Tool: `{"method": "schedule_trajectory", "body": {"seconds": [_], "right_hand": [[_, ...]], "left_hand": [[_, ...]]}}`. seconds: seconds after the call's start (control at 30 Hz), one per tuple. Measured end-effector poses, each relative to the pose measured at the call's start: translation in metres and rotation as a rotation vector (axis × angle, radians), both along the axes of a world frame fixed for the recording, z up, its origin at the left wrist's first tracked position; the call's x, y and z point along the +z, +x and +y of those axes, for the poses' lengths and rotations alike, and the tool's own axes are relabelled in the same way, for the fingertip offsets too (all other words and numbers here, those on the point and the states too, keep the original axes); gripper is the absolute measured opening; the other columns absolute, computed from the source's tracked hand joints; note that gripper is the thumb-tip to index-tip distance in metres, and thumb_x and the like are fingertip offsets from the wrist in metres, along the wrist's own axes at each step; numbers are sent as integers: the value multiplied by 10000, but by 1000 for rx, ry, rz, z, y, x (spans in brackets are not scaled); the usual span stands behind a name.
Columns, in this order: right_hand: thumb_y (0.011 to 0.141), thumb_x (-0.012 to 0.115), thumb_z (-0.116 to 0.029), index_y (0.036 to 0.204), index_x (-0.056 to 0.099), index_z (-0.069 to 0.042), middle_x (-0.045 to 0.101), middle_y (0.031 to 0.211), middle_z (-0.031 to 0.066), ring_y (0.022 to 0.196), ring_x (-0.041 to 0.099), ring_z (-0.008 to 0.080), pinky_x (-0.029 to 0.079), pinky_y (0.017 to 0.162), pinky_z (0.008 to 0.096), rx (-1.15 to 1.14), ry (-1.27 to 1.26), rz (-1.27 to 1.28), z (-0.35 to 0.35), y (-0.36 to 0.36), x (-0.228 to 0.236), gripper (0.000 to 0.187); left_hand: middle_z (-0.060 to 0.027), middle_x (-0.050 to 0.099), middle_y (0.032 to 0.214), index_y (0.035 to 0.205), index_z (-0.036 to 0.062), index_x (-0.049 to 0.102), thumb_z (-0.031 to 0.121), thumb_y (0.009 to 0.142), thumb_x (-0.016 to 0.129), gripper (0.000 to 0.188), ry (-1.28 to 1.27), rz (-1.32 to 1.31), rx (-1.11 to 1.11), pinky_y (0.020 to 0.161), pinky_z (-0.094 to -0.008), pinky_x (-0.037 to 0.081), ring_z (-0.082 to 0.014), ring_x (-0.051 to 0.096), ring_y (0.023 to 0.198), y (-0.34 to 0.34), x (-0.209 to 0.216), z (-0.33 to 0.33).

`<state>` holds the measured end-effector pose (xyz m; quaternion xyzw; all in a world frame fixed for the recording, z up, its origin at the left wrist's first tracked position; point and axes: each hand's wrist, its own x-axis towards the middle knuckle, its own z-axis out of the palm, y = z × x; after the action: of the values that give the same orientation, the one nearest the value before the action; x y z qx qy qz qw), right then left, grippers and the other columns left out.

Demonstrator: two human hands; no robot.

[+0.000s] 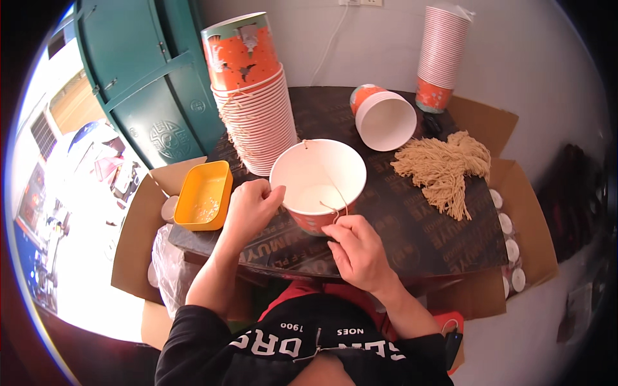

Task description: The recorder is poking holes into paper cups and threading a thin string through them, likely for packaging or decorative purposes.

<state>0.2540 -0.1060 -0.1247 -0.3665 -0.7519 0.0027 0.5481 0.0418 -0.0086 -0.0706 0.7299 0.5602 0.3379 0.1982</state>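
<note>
A paper bucket, white inside and orange outside, stands upright before me near the table's front edge. A thin string runs through holes near its rim. My right hand is closed at the bucket's near side, pinching the string between thumb and fingers. My left hand is closed beside the bucket's left rim, its thumb against the wall; what its curled fingers hold, if anything, is hidden. Behind on the left rises a tall stack of nested paper buckets, with string loops hanging down its side.
A yellow plastic tub sits on the left table edge. To the right lie a bundle of beige strings and a tipped paper bucket. Another bucket stack stands at the back right. Cardboard boxes flank the dark table.
</note>
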Motion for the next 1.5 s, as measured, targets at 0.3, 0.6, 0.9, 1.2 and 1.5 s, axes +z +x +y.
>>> {"method": "schedule_trajectory", "body": {"seconds": [0.3,0.6,0.9,1.2,1.5], "right_hand": [[801,660,53,1032,670,5,604,1030,153,802,643,304,534,674,365,-235,30,101,-11,26,3,236],[879,631,-47,905,678,-22,637,907,125,819,644,317,518,705,395,-296,-315,-35,8,68,-56,59],[853,653,-102,859,688,-68,626,863,97,829,633,324,519,729,417,-311,-262,-120,11,62,-60,49],[842,669,-87,837,679,-59,629,836,94,814,630,310,510,721,413,-282,-219,-121,10,63,-57,30],[838,676,-95,869,684,-70,631,856,66,843,631,277,485,731,401,-256,-286,-185,6,62,-54,41]], "left_hand": [[-96,490,584,733,-19,539,104,754,631,155,354,-100,85,536,-347,419,-152,481,557,-49,62,-16],[-191,607,850,865,7,554,93,817,580,102,988,495,540,763,-479,472,-371,626,820,-104,168,-4],[-183,601,1049,952,32,633,108,838,595,143,1626,1089,711,1027,-491,400,-373,537,1194,-56,255,134],[-129,645,762,789,57,569,73,777,629,63,1542,1167,239,802,-396,480,-284,643,782,43,233,202],[-204,656,890,823,8,582,94,804,602,90,1454,1180,208,1061,-436,415,-369,629,1030,55,177,193]]}}
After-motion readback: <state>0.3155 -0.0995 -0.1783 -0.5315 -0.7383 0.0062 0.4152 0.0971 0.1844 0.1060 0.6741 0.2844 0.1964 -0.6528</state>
